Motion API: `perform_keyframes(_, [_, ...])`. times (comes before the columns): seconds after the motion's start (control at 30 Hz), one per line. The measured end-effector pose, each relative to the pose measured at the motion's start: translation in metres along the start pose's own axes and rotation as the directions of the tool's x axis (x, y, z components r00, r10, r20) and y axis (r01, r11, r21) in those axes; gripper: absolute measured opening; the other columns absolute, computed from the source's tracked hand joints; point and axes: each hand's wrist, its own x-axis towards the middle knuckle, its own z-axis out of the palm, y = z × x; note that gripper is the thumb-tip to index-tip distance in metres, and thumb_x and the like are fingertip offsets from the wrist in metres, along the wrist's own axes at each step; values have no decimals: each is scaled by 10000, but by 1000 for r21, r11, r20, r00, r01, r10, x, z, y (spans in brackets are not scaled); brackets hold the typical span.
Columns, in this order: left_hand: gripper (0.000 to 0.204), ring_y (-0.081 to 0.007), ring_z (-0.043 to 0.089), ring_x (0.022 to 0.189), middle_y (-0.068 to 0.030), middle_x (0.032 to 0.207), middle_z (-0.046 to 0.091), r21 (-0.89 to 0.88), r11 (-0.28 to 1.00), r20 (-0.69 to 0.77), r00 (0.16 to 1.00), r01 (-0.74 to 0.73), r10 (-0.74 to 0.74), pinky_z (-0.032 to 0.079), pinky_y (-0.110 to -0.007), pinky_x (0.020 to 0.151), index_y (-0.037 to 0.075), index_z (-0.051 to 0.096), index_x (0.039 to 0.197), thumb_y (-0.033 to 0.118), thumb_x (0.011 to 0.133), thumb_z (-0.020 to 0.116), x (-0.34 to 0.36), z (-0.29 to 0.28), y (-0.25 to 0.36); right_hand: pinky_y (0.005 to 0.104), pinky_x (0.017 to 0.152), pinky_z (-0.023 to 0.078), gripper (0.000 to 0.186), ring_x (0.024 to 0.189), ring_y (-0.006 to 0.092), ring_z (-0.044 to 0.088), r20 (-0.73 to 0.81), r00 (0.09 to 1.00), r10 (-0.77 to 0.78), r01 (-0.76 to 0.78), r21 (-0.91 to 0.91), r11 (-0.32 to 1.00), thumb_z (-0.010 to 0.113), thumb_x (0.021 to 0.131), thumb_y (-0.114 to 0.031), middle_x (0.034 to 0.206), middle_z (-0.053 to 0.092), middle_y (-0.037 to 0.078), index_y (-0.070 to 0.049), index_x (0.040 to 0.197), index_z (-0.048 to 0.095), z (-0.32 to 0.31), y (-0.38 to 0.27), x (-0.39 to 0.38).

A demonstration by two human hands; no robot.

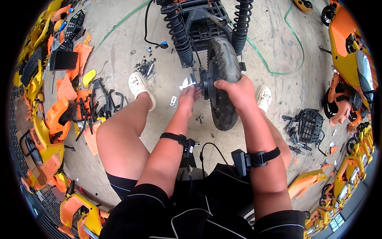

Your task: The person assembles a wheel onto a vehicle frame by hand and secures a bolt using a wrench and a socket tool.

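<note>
A black scooter wheel (224, 89) with a thick treaded tyre stands upright between my legs, at the lower end of a scooter frame (201, 20). My right hand (238, 92) is closed round the right side of the tyre, its thumb lying over the near tread. On the wheel's left side, my left hand (188, 98) is by the dark hub (205, 84), its fingers closed on a small whitish metal bracket (187, 83). The fingertips are partly hidden beside the hub. A black coil-spring shock absorber (178, 38) rises left of the wheel, and another shock absorber (241, 26) rises right.
On the floor lie a small slotted plate (173, 101), a pile of dark bolts (146, 67), a cable with a blue connector (163, 45) and a green strap (294, 44). Orange and yellow body panels (51, 119) crowd the left; yellow scooters (346, 44) line the right, near a black rack (310, 124).
</note>
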Motion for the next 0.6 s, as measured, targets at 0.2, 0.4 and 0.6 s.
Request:
perform_keyframes(0.2, [654,-232,433,1411,-51,1516,482,-29,999,63,998,-27,29,320,-396,1175,112,432,1496,444,982,663,-7,-1,-16,347,719,572,544,817,231,705,0,1000,6,-6,-26,1000,857,695,-146,967,707,182,115,1100,606,2,5,3])
perform_keyframes(0.4, [709,-189,428,1420,-22,1513,493,-272,962,325,942,6,86,290,-372,1210,117,397,1536,456,970,656,-8,10,-32,354,732,561,571,820,246,698,8,1000,1,-1,21,1000,868,672,-200,960,701,201,124,1064,607,3,1,2])
perform_keyframes(0.6, [569,-184,469,1384,-16,1452,548,-197,979,248,964,-51,100,292,-371,1227,106,439,1502,393,1032,584,-18,22,-27,357,709,560,580,808,245,697,-2,1000,-11,10,-34,999,865,669,-214,944,701,207,135,1055,608,5,3,5])
